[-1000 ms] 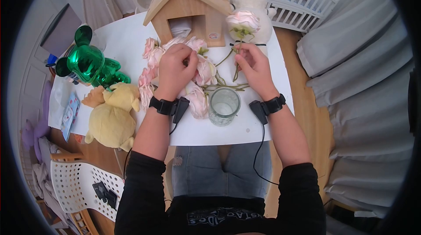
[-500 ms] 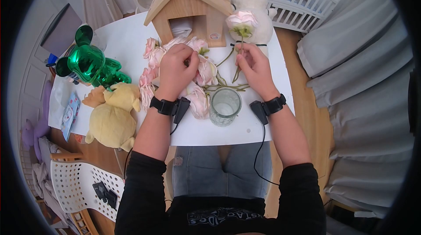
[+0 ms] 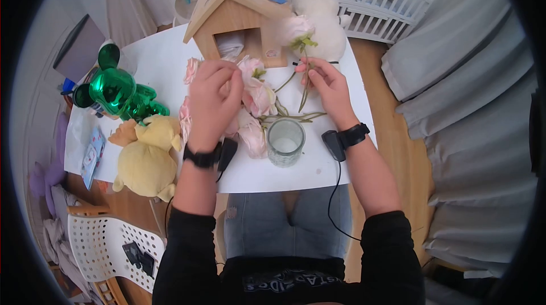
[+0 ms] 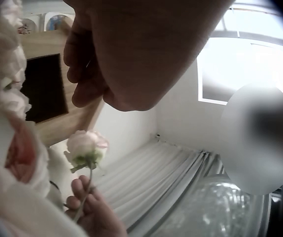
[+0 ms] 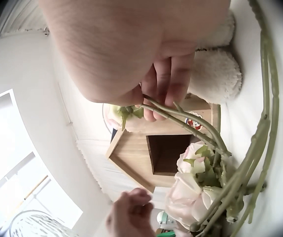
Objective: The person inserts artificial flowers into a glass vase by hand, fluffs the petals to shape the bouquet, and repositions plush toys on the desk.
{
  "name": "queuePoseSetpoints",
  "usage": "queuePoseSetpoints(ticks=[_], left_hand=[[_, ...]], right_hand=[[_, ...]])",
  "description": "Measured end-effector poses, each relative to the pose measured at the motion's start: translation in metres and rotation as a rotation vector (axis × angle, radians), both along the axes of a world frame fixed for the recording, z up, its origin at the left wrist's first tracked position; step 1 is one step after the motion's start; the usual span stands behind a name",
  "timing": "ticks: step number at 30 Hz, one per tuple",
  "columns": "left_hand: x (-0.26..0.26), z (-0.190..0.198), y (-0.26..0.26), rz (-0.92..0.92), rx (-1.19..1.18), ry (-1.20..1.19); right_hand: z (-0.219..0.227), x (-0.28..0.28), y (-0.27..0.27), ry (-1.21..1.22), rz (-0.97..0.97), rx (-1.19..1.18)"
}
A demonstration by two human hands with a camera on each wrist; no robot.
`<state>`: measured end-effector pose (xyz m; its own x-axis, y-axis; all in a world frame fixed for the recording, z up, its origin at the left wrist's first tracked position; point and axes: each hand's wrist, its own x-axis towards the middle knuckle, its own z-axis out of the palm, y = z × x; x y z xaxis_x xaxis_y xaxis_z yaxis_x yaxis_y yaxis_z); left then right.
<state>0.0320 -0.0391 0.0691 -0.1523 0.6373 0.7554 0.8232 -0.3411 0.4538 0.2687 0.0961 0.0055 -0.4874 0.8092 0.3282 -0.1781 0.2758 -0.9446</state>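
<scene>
My right hand (image 3: 334,91) pinches the green stem of an artificial pale pink rose (image 3: 297,29) between thumb and fingers, its bloom standing upright above the hand. In the right wrist view, stems (image 5: 191,123) run out below those fingers. My left hand (image 3: 215,97) is over the other pink roses (image 3: 260,99), its fingers loosely curled, and no thing shows in it in the left wrist view. Part of that flower heap is hidden beneath it. More stems (image 3: 296,116) lie on the table behind a textured glass jar (image 3: 286,148), which stands between my forearms.
A wooden house (image 3: 205,23) with a blue piece on its roof stands at the back, a white plush toy (image 3: 324,37) beside it. On the left are a shiny green figure (image 3: 114,89), a yellow plush toy (image 3: 147,163) and a blue packet (image 3: 92,157). The white table (image 3: 318,177) ends near my lap.
My left hand has shifted left, and its fingers have loosened a little. The rose in my right hand has tilted left. The whole head view has moved slightly.
</scene>
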Motion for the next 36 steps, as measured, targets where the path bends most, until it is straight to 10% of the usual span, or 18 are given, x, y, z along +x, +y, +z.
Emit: queuePoseSetpoints(ticks=[6, 12, 20, 27, 36], left_hand=[[0.054, 0.044, -0.071, -0.321, 0.014, -0.13], [0.092, -0.003, -0.071, -0.418, -0.146, -0.456], [0.098, -0.043, -0.059, -0.481, -0.094, -0.628], [0.099, -0.055, -0.056, -0.493, -0.065, -0.642], [0.102, -0.063, -0.054, -0.327, 0.05, -0.532]], right_hand=[[0.003, -0.001, -0.006, -0.02, 0.014, -0.084], [0.007, 0.002, -0.008, 0.015, 0.015, -0.081], [0.016, 0.01, -0.013, 0.173, 0.046, 0.001], [0.118, 0.019, -0.052, 0.434, 0.04, 0.187], [0.108, -0.011, -0.092, 0.059, 0.16, 0.412]])
